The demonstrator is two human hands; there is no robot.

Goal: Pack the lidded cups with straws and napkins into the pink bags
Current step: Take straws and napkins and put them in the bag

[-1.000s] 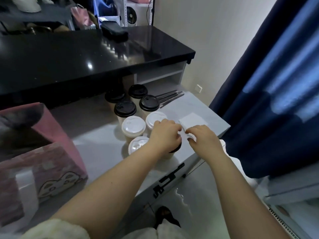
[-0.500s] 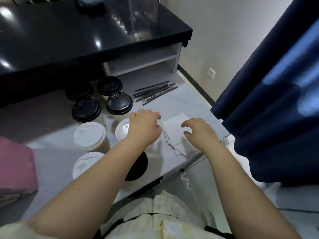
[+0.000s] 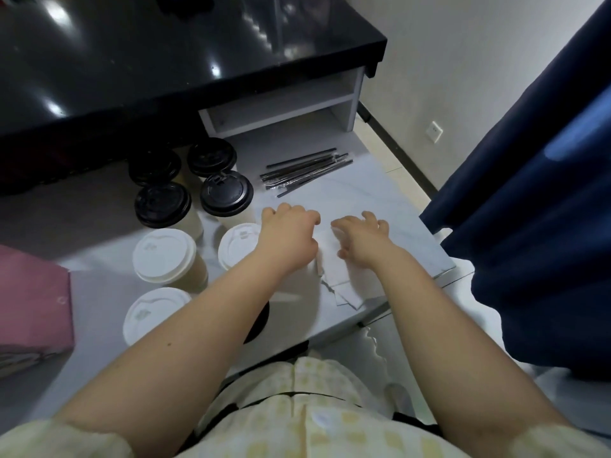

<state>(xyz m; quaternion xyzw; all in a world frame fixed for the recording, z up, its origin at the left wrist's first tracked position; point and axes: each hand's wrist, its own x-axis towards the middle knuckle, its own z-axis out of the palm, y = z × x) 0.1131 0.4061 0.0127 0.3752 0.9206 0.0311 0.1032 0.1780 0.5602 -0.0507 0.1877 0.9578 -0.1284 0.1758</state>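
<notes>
Eight lidded paper cups stand grouped on the pale marbled worktop [image 3: 380,190]: four with glossy black lids [image 3: 226,192] toward the back, three with matte white lids [image 3: 164,253] nearer the person, and one more black lid [image 3: 259,320] mostly hidden under the left forearm. The lids are round domes with raised rims and moulded sip tabs; the cup walls below them are plain tan paper. A loose bundle of thin black straws [image 3: 305,171], some in clear wrappers, lies flat behind the hands, just beside the black-lidded cups. A small untidy stack of white napkins [image 3: 340,276], soft and square with ragged lower edges, lies near the front edge of the worktop. The left hand [image 3: 287,239] rests knuckles up, fingers curled, at the stack's left edge; whether it grips anything I cannot tell. The right hand [image 3: 363,242] presses on the top napkin with fingers spread and bent, thumb tucked at the paper's edge. A pink bag [image 3: 33,312] with a dull, papery face sits at the far left, well apart from the napkins.
</notes>
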